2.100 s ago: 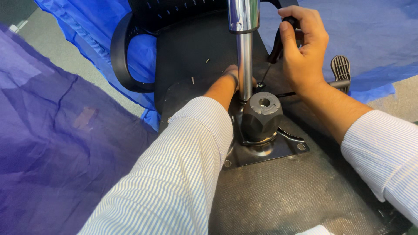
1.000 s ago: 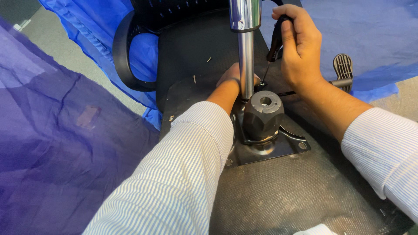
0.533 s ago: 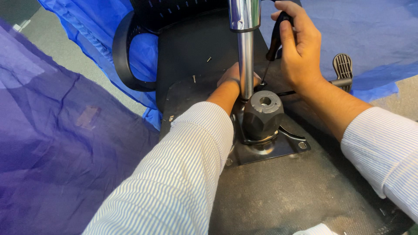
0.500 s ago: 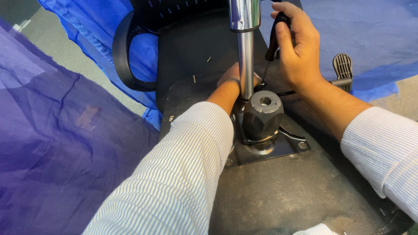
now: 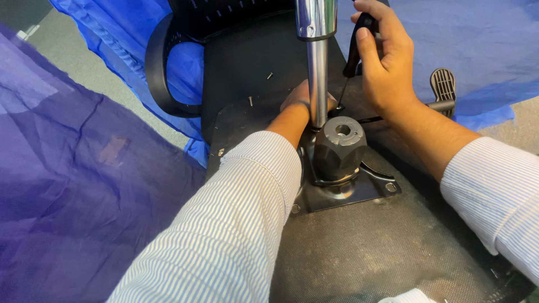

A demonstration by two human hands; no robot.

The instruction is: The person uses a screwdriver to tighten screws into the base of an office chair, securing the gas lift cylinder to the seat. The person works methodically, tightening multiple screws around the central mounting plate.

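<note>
Behind the chrome column (image 5: 318, 84), the right hand (image 5: 387, 67) grips a black-handled screwdriver (image 5: 355, 47); the left hand's (image 5: 300, 98) grip cannot be told.

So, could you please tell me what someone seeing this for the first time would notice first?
The shiny chrome gas-lift column stands at top centre, above a black knob on a metal mounting plate bolted to the upturned black chair seat. The right hand grips a black-handled screwdriver beside the column, while the left hand rests behind its foot. Blue sheeting surrounds the chair.

The left hand (image 5: 300, 98) is half hidden behind the chrome column (image 5: 318, 73), whose top is cropped.
</note>
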